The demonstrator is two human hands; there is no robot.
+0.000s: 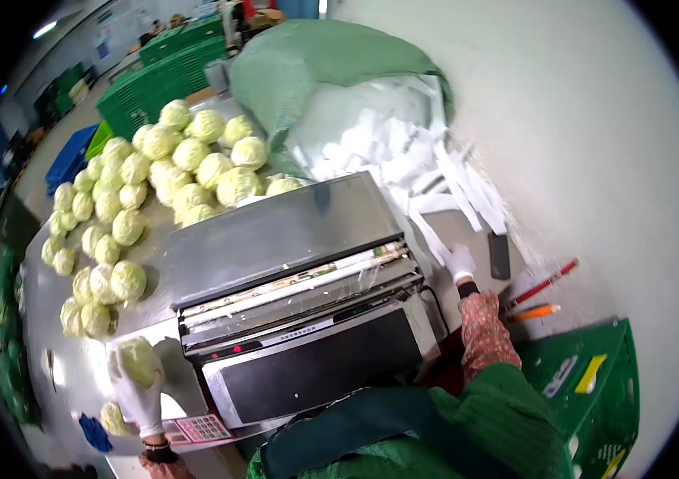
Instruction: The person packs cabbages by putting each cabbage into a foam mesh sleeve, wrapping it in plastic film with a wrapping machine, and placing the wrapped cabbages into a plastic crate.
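Observation:
My left hand (138, 399), in a white glove, is closed round a pale green cabbage (141, 361) at the lower left of the table. My right hand (457, 262), also gloved in white, is at the end of a long white strip (429, 235) right of the wrapping machine (284, 239); its fingers look pressed together on the strip. The strip runs up to a heap of white strips (391, 144). Between my hands the machine shows a roll of printed film, a dark plate (323, 363) and a lit red light.
Many cabbages (190, 154) cover the table's far left. A pink calculator (202, 429) and blue cloth (94, 432) lie near my left hand. A black device (499, 255), red pen (543, 283) and orange cutter (536, 312) lie at right, above a green crate (623, 383).

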